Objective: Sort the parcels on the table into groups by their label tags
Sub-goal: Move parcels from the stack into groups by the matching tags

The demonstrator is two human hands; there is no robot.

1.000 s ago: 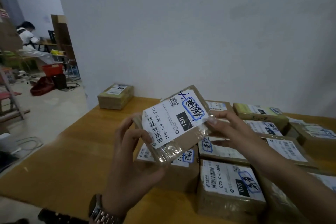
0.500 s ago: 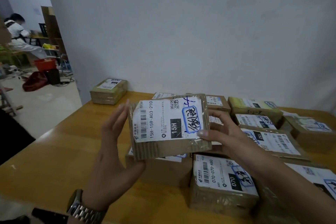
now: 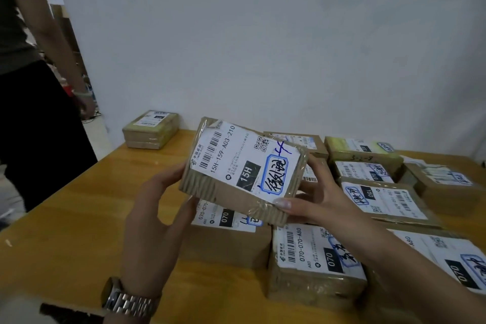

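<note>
Both hands grip one item: left hand [image 3: 150, 221] curled round the left end, right hand [image 3: 315, 200] pinching the right end of the 15H parcel [image 3: 242, 174], held tilted above the table [image 3: 79, 218], label up. Sorted so far, by appearance — a small stack [image 3: 151, 130] alone at the far corner. Remaining — mixed cluster at right, 070 parcels [image 3: 315, 258] beside a 150 parcel [image 3: 386, 200]; most work left.

The 15H parcel [image 3: 244, 174], held level over the table [image 3: 79, 218] a moment ago, now slopes down to the right between the left hand [image 3: 155, 221] and right hand [image 3: 315, 200], while a person [image 3: 34, 87] now stands at the table's left edge.
</note>
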